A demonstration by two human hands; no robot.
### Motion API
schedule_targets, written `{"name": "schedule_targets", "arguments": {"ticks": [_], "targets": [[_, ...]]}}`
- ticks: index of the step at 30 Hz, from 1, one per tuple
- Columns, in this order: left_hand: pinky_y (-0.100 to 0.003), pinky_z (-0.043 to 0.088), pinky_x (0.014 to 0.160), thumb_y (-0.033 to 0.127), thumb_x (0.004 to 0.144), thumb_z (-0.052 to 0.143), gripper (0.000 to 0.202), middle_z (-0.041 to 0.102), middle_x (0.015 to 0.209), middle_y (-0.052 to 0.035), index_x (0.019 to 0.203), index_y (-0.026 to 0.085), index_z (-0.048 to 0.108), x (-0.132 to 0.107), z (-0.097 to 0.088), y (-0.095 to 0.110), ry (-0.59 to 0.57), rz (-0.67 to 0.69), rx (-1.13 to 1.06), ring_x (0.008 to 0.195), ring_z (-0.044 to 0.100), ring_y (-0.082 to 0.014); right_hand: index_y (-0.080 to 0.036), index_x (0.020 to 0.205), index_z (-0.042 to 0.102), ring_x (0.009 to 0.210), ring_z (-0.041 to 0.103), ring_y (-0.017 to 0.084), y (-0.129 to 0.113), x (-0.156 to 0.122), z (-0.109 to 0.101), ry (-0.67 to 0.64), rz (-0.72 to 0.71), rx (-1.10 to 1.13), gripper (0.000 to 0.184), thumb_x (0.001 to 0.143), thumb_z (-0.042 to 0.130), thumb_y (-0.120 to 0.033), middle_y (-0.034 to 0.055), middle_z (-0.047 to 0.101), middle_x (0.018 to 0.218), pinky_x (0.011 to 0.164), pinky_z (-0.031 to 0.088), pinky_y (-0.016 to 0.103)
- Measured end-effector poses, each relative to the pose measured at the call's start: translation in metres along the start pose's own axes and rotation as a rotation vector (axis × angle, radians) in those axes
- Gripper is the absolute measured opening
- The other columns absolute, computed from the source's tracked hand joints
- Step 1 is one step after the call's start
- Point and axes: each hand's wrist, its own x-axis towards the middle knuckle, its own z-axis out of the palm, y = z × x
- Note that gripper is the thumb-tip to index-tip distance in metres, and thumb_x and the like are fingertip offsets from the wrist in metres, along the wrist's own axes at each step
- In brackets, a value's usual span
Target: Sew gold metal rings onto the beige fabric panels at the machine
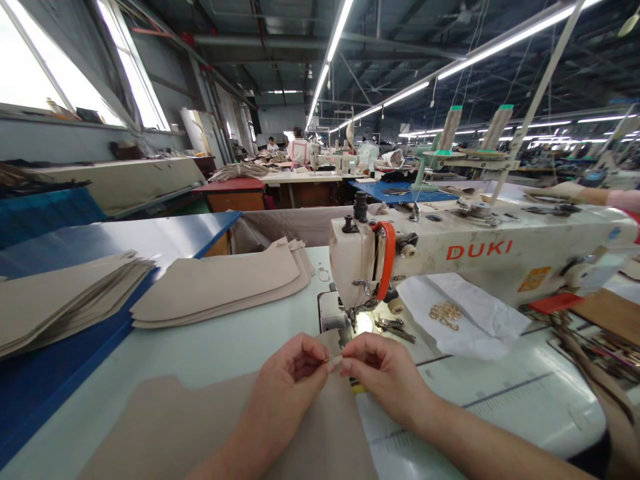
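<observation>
In front of the sewing machine's needle (353, 313), my left hand (290, 377) and my right hand (387, 373) meet with fingertips pinched. Between them they hold a small pale strip (335, 361). A glint of gold shows at its left end, by my left fingers; its exact shape is too small to make out. Under my hands lies a large beige fabric panel (330, 427), its far edge reaching to the presser foot area. Right of the needle, gold metal rings (445, 313) sit in a pile on white paper (483, 327).
Beige panels are stacked on the table (225, 280) and further left (60, 300) over a blue surface. A pair of thread snips (395, 327) lies beside the needle. The machine's arm (480, 247) spans the right side. A co-worker's sleeve (623, 200) shows behind it.
</observation>
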Motion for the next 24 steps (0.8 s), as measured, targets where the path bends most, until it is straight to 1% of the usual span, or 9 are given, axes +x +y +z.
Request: {"name": "schedule_targets", "arguments": {"ticks": [3, 6, 9, 10, 12, 14, 15, 19, 24], "targets": [[-0.023, 0.048, 0.063, 0.024, 0.069, 0.066, 0.013, 0.06, 0.069, 0.0015, 0.069, 0.019, 0.054, 0.001, 0.001, -0.001, 0.003, 0.007, 0.01, 0.065, 0.059, -0.0135, -0.018, 0.07, 0.06, 0.055, 0.049, 0.01, -0.003, -0.001, -0.001, -0.019, -0.033, -0.147, 0.007, 0.076, 0.058, -0.02, -0.0024, 0.058, 0.061, 0.052, 0.038, 0.02], [-0.024, 0.049, 0.061, 0.026, 0.069, 0.065, 0.014, 0.06, 0.067, 0.0016, 0.069, 0.019, 0.053, 0.003, 0.001, -0.001, -0.007, 0.007, 0.025, 0.064, 0.059, -0.0138, -0.018, 0.067, 0.06, 0.056, 0.048, 0.01, -0.007, 0.0, -0.001, 0.001, -0.132, -0.346, 0.01, 0.075, 0.055, -0.016, -0.003, 0.054, 0.06, 0.052, 0.036, 0.02], [-0.027, 0.052, 0.067, 0.027, 0.075, 0.061, 0.01, 0.064, 0.072, -0.0014, 0.076, 0.018, 0.056, 0.003, -0.003, 0.0, -0.092, 0.026, 0.143, 0.07, 0.064, -0.0172, -0.018, 0.063, 0.059, 0.054, 0.047, 0.01, -0.009, 0.003, -0.004, 0.007, -0.147, -0.456, 0.011, 0.07, 0.054, -0.012, -0.0039, 0.053, 0.057, 0.05, 0.034, 0.019], [-0.03, 0.053, 0.072, 0.028, 0.077, 0.058, 0.011, 0.067, 0.08, -0.0037, 0.084, 0.018, 0.058, 0.003, -0.006, 0.0, -0.105, 0.05, 0.237, 0.077, 0.065, -0.0193, -0.017, 0.063, 0.059, 0.053, 0.046, 0.009, -0.009, 0.005, -0.005, 0.014, -0.12, -0.452, 0.011, 0.069, 0.054, -0.011, -0.0042, 0.052, 0.056, 0.049, 0.034, 0.019], [-0.038, 0.05, 0.087, 0.029, 0.082, 0.053, 0.025, 0.066, 0.107, -0.0091, 0.104, 0.019, 0.058, 0.0, -0.013, -0.002, -0.097, 0.152, 0.499, 0.1, 0.062, -0.0244, -0.017, 0.062, 0.058, 0.05, 0.045, 0.008, -0.009, 0.007, -0.008, 0.036, -0.043, -0.395, 0.01, 0.067, 0.054, -0.009, -0.0052, 0.052, 0.054, 0.048, 0.034, 0.018], [-0.045, 0.042, 0.099, 0.029, 0.083, 0.051, 0.038, 0.055, 0.129, -0.0107, 0.12, 0.021, 0.053, -0.003, -0.019, -0.006, -0.107, 0.284, 0.771, 0.119, 0.051, -0.0275, -0.016, 0.061, 0.057, 0.047, 0.045, 0.007, -0.008, 0.008, -0.011, 0.051, 0.06, -0.308, 0.01, 0.066, 0.054, -0.009, -0.0064, 0.051, 0.052, 0.047, 0.034, 0.017], [-0.046, 0.039, 0.102, 0.029, 0.084, 0.049, 0.041, 0.051, 0.135, -0.0106, 0.125, 0.02, 0.05, -0.005, -0.021, -0.008, -0.134, 0.337, 0.876, 0.124, 0.046, -0.0277, -0.016, 0.061, 0.057, 0.045, 0.045, 0.007, -0.008, 0.009, -0.012, 0.05, 0.11, -0.268, 0.01, 0.066, 0.054, -0.008, -0.0069, 0.051, 0.051, 0.046, 0.034, 0.017], [-0.042, 0.04, 0.103, 0.027, 0.088, 0.043, 0.044, 0.049, 0.137, -0.0106, 0.131, 0.018, 0.045, -0.004, -0.02, -0.015, -0.209, 0.428, 1.077, 0.126, 0.044, -0.0242, -0.016, 0.062, 0.056, 0.039, 0.048, 0.006, -0.011, 0.013, -0.015, 0.009, 0.251, -0.205, 0.011, 0.066, 0.053, -0.007, -0.0074, 0.053, 0.048, 0.042, 0.037, 0.015], [-0.042, 0.042, 0.102, 0.027, 0.087, 0.045, 0.049, 0.049, 0.136, -0.0124, 0.135, 0.017, 0.038, 0.001, -0.011, -0.017, -0.195, 0.536, 1.045, 0.124, 0.047, -0.0251, -0.016, 0.055, 0.055, 0.035, 0.051, 0.006, -0.021, 0.025, -0.017, -0.076, 0.425, -0.189, 0.016, 0.067, 0.053, -0.005, -0.0055, 0.057, 0.045, 0.038, 0.04, 0.015]]}}
